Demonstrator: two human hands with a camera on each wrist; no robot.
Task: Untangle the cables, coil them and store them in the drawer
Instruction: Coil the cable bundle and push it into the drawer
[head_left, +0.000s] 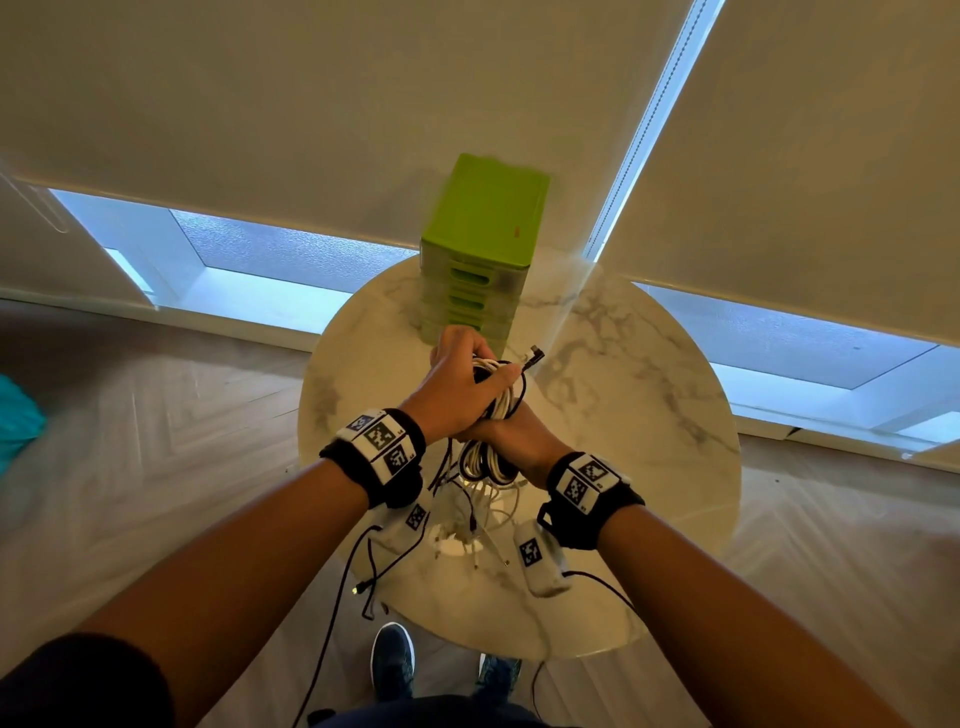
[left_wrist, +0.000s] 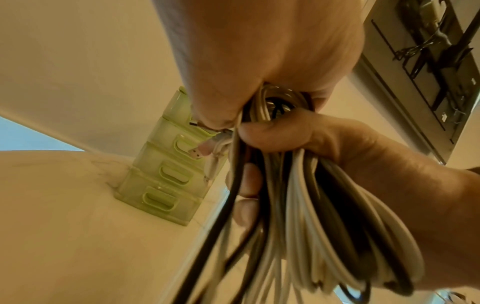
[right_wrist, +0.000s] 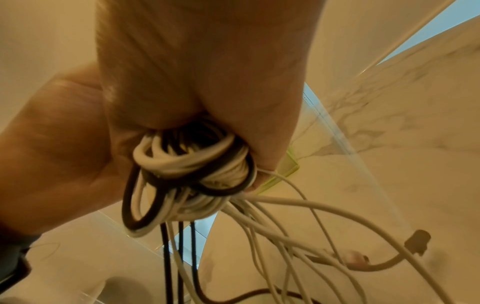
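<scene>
I see both arms reach forward with the hands pressed together. My left hand (head_left: 457, 384) is on top, my right hand (head_left: 511, 434) below, fingers of both curled tight around the cables (head_left: 493, 410).

We can read no words or numbers anywhere; the wristbands (head_left: 378, 441) carry only black-and-white square code markers, and a small red mark on the green drawer unit (head_left: 488, 218) is too blurred.
</scene>
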